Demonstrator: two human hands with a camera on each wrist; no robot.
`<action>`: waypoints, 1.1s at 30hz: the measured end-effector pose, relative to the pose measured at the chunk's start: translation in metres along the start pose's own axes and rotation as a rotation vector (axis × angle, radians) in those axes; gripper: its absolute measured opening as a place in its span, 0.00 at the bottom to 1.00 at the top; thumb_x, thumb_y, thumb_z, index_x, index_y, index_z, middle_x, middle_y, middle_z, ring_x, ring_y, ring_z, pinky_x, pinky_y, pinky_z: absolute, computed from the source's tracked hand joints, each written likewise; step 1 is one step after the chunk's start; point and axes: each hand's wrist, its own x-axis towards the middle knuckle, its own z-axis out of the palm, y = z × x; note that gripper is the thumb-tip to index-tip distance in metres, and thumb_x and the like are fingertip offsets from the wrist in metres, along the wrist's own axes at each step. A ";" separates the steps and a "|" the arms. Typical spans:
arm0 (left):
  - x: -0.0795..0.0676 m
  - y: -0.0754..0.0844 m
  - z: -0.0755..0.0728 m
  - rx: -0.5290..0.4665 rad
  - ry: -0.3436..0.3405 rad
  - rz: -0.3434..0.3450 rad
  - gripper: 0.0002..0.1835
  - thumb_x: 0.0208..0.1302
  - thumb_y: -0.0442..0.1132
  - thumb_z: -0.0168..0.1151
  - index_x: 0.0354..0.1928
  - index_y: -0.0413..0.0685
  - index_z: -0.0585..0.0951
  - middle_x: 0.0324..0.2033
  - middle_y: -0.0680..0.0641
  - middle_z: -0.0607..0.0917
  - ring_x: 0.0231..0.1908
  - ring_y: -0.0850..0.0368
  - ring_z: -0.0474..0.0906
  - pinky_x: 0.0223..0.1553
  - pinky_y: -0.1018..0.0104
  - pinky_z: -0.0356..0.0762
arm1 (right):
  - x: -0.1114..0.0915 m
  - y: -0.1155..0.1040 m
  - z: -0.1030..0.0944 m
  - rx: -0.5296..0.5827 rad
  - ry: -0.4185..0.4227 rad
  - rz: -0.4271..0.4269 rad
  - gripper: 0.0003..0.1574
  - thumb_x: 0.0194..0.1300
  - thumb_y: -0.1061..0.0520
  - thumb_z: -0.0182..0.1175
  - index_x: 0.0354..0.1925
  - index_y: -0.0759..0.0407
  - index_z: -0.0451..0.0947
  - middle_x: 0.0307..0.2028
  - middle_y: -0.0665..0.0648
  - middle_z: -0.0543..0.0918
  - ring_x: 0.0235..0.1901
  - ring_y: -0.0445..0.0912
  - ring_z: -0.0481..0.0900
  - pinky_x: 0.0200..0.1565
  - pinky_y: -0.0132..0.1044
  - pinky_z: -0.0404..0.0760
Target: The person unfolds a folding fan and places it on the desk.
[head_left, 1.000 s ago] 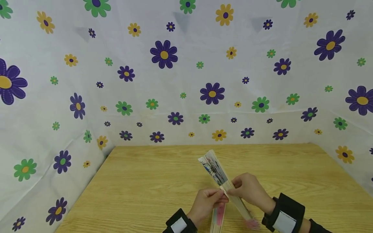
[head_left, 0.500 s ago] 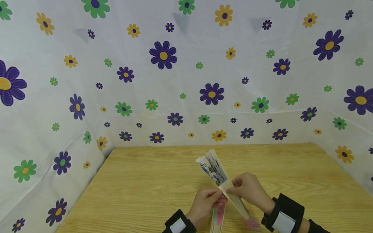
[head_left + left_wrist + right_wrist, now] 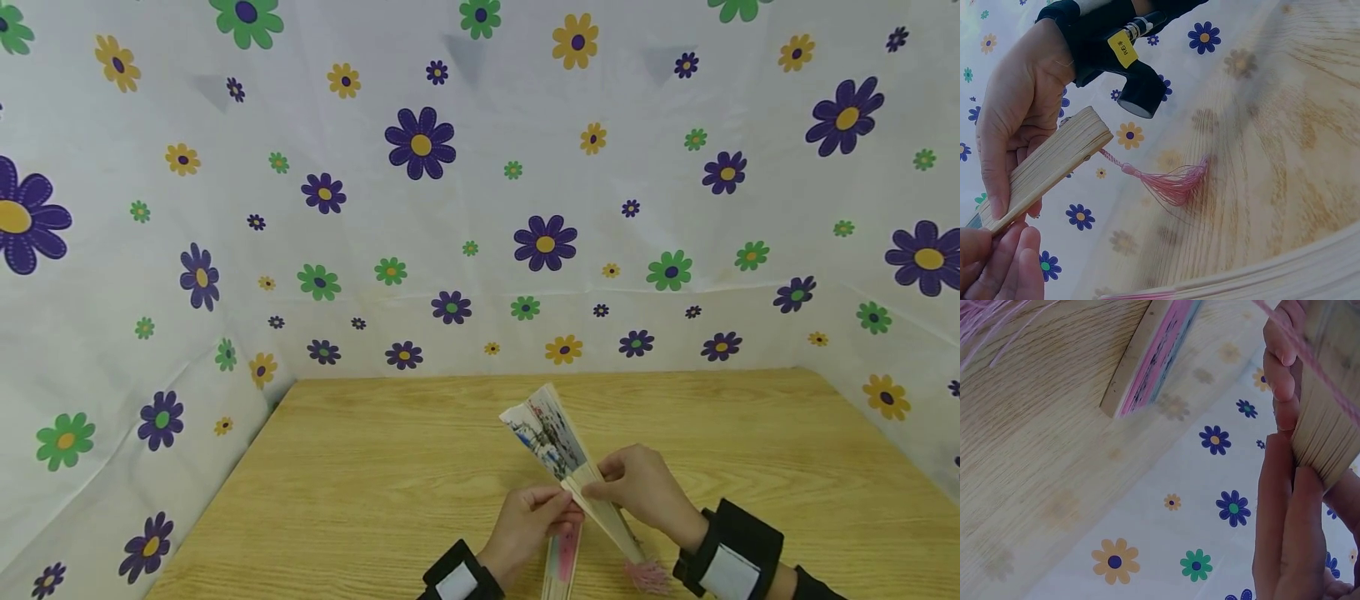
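Note:
A folding fan with pale wooden ribs and a printed landscape leaf is tilted up to the left, spread into a narrow wedge. My right hand pinches its right side at the ribs. On the left edge, my left hand pinches the outer ribs between thumb and fingers. In the left wrist view the stacked ribs show between both hands, and a pink tassel hangs from the pivot end. A second, folded fan with a pink and blue leaf lies below my left hand, partly hidden by it.
The wood-grain table spreads out around the hands. A white flower-printed cloth stands behind it and along both sides. Each wrist wears a black strap, such as the right wristband.
The held fan's leaf has spread wider, its upper left edge moving left. The pink tassel shows a little more fully. Both hands have barely moved.

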 end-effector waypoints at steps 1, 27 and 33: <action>0.000 0.000 0.000 0.003 0.000 0.001 0.16 0.79 0.30 0.54 0.52 0.17 0.80 0.40 0.36 0.91 0.34 0.69 0.85 0.38 0.77 0.85 | 0.000 0.000 0.000 -0.001 0.003 -0.003 0.11 0.59 0.65 0.75 0.39 0.73 0.87 0.30 0.57 0.89 0.29 0.44 0.84 0.29 0.38 0.87; -0.001 -0.001 0.001 0.023 0.025 -0.015 0.15 0.76 0.29 0.55 0.48 0.17 0.81 0.40 0.31 0.90 0.35 0.65 0.88 0.41 0.71 0.88 | 0.003 0.013 -0.006 -0.031 0.068 -0.019 0.11 0.60 0.63 0.74 0.39 0.71 0.87 0.29 0.56 0.89 0.27 0.43 0.83 0.27 0.36 0.83; -0.001 -0.002 0.001 0.019 0.018 -0.028 0.15 0.76 0.30 0.55 0.46 0.17 0.82 0.39 0.32 0.90 0.34 0.66 0.88 0.41 0.72 0.87 | 0.003 0.016 -0.006 -0.026 0.067 -0.035 0.10 0.60 0.63 0.74 0.38 0.71 0.88 0.28 0.55 0.88 0.26 0.43 0.82 0.27 0.35 0.81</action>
